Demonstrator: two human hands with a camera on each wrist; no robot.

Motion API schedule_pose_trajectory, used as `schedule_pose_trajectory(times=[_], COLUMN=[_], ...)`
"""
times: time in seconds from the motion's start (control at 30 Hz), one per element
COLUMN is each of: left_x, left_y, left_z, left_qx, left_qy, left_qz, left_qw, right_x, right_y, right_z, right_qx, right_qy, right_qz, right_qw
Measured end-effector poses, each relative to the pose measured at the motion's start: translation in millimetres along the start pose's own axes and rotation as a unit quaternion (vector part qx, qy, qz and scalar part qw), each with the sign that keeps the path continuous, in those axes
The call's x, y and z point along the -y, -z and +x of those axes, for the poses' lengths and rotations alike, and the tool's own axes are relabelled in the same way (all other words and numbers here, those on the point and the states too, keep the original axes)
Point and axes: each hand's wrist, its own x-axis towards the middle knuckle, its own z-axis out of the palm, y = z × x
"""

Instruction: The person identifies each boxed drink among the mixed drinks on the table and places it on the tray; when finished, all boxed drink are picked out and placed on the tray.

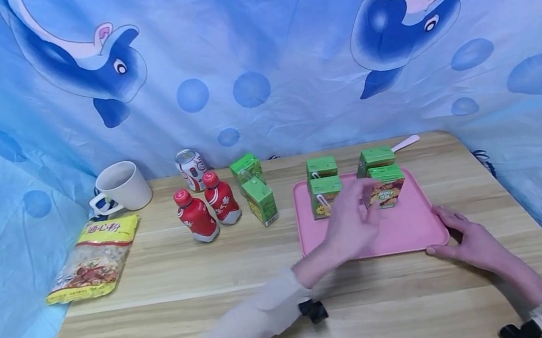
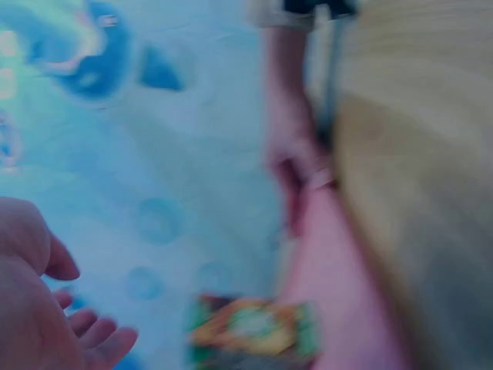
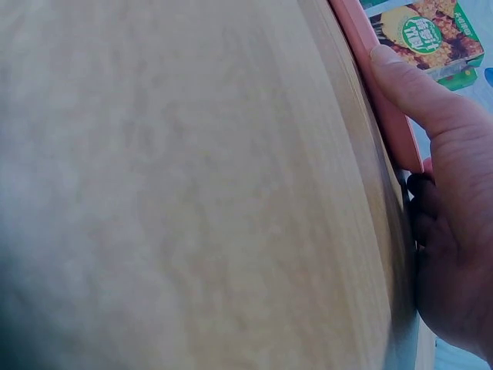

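A pink tray carries several green juice boxes. Two stand one behind the other on its left, a front left box and a back left box. On the right are a front right box, with a fruit picture, and a back right box. Over the tray, my left hand is beside the front right box, its fingers loosely bent. The left wrist view, though blurred, shows this hand apart from the box and holding nothing. My right hand grips the tray's near right corner, thumb at the rim.
Left of the tray stand two more green boxes, two red bottles and a can. A white mug and a yellow food bag lie farther left. A pale handle sticks out behind the back right box.
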Motion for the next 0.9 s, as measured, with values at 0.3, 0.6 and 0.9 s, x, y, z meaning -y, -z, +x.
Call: schedule_pose_trajectory(times=[0.3, 0.6, 0.9], left_x=[16.1, 65.4, 104.9], left_y=[145.0, 225.5, 231.9], left_z=[37.8, 70.1, 86.4], left_qx=[0.058, 0.160, 0.255], left_qy=[0.109, 0.246, 0.309], left_qz=[0.067, 0.181, 0.250], left_qw=[0.9901, 0.9388, 0.8816], right_x=[-4.0, -3.1, -0.1], right_y=[1.8, 1.8, -2.6], right_z=[-3.5, -5.0, -2.3], right_qx=[0.000, 0.008, 0.004], right_qy=[-0.007, -0.014, -0.004], right_qz=[0.000, -0.018, -0.021], right_qw=[1.0000, 0.9997, 0.9998])
